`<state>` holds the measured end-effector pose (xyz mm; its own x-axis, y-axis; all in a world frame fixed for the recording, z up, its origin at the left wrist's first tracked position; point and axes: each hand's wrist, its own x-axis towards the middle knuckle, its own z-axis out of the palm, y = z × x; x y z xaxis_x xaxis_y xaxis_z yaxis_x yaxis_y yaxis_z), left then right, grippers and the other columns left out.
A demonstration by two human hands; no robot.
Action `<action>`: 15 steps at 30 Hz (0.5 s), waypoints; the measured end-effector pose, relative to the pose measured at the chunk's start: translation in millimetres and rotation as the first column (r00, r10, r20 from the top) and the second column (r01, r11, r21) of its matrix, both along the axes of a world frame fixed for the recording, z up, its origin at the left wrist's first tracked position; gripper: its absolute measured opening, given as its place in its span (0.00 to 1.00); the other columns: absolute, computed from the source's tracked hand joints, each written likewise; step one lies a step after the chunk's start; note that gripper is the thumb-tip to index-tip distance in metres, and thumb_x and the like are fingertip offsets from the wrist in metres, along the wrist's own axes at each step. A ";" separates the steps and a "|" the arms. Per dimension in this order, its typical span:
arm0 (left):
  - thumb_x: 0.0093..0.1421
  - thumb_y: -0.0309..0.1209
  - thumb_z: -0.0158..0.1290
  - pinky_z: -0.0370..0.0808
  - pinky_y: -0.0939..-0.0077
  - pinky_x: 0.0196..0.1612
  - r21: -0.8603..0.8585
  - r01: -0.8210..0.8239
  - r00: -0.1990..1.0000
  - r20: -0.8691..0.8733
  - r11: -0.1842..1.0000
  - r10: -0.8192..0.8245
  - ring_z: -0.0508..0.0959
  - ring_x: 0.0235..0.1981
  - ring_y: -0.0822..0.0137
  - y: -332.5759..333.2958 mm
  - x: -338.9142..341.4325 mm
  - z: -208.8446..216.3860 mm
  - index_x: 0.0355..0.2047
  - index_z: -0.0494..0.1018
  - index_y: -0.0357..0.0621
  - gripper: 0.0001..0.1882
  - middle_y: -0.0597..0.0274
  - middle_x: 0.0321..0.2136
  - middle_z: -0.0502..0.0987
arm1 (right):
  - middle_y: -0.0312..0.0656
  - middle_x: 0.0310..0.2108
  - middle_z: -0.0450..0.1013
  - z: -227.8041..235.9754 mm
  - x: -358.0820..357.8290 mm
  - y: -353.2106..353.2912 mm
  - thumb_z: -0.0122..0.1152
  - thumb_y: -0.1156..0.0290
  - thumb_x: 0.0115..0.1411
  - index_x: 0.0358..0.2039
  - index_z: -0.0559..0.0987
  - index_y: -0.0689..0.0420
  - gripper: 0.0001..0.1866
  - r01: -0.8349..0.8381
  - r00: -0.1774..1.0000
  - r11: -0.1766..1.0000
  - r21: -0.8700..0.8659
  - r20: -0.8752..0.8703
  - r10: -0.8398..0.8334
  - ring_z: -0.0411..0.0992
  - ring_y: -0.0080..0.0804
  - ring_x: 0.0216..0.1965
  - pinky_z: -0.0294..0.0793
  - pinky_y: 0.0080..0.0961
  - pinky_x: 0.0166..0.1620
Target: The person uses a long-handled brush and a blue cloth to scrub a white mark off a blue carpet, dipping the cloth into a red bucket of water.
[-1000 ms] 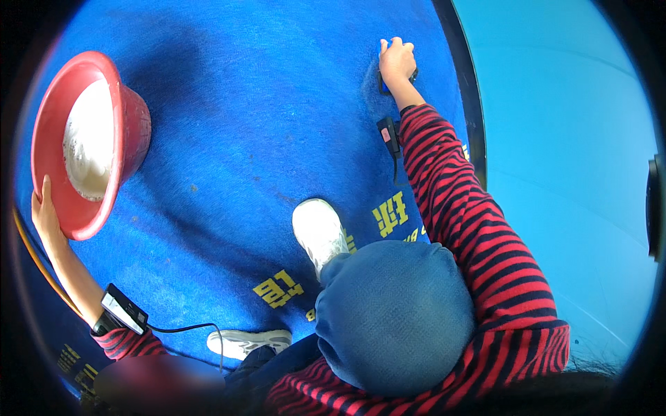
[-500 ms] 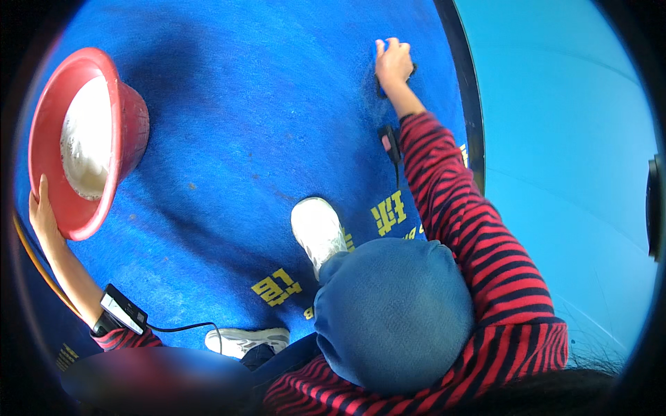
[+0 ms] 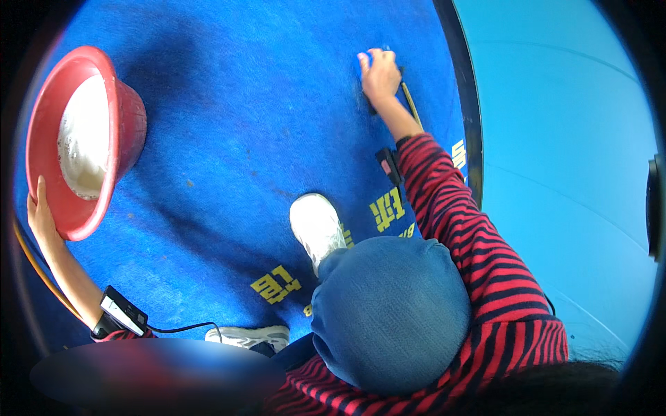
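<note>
My left hand [image 3: 43, 220] grips the near rim of a red plastic basin [image 3: 128, 125], thumb inside and fingers outside. The basin is tilted, and its opening shows white suds [image 3: 84, 139]. Far out on the right, my right hand [image 3: 381, 75] presses down on the blue carpet [image 3: 229, 111], its fingers curled over a small dark object. Only dark edges of that object show beside the palm, so its kind is hidden. A thin yellow strip [image 3: 411, 102] runs from beside the right hand back toward my sleeve.
A light blue panel [image 3: 555, 139] with a black edge strip [image 3: 473, 118] borders the carpet on the right. Yellow lettering [image 3: 276, 284] marks the carpet. My white shoes [image 3: 316, 225] stand on it. Small black devices [image 3: 123, 310] sit at both wrists. An orange-yellow hose [image 3: 41, 270] lies at far left.
My right hand has shifted slightly left and nearer to me, uncovering the yellow strip. The left hand and basin have barely moved.
</note>
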<state>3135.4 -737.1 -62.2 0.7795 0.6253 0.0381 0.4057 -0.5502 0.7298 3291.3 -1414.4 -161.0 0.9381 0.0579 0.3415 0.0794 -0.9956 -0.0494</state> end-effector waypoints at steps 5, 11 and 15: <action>0.54 0.45 0.53 0.72 0.74 0.38 -0.015 -0.025 0.998 0.058 1.000 0.026 0.74 0.36 0.67 1.6 0.7 -2.7 0.43 0.68 0.35 0.26 0.55 0.37 0.74 | 0.50 0.35 0.67 23.4 51.7 -7.7 0.51 0.52 0.55 0.36 0.73 0.54 0.19 0.390 0.919 0.920 0.021 -0.074 -0.388 0.70 0.47 0.34 0.70 0.40 0.34; 0.54 0.44 0.52 0.73 0.75 0.36 -0.011 -0.010 1.000 -0.005 1.000 0.010 0.75 0.35 0.68 -0.6 1.1 2.7 0.43 0.69 0.36 0.24 0.55 0.36 0.74 | 0.46 0.33 0.65 18.2 -51.5 14.4 0.56 0.54 0.51 0.33 0.74 0.50 0.15 -0.038 0.984 0.994 0.103 -0.170 0.055 0.69 0.46 0.32 0.70 0.42 0.33; 0.55 0.44 0.52 0.73 0.76 0.36 -0.249 -0.190 0.980 -0.096 0.950 0.171 0.75 0.34 0.69 -4.9 -1.9 6.0 0.41 0.69 0.36 0.23 0.56 0.35 0.74 | 0.46 0.32 0.66 2.1 -20.0 9.1 0.57 0.54 0.51 0.32 0.74 0.51 0.15 -0.063 0.997 0.996 0.064 0.058 0.059 0.69 0.46 0.31 0.70 0.39 0.32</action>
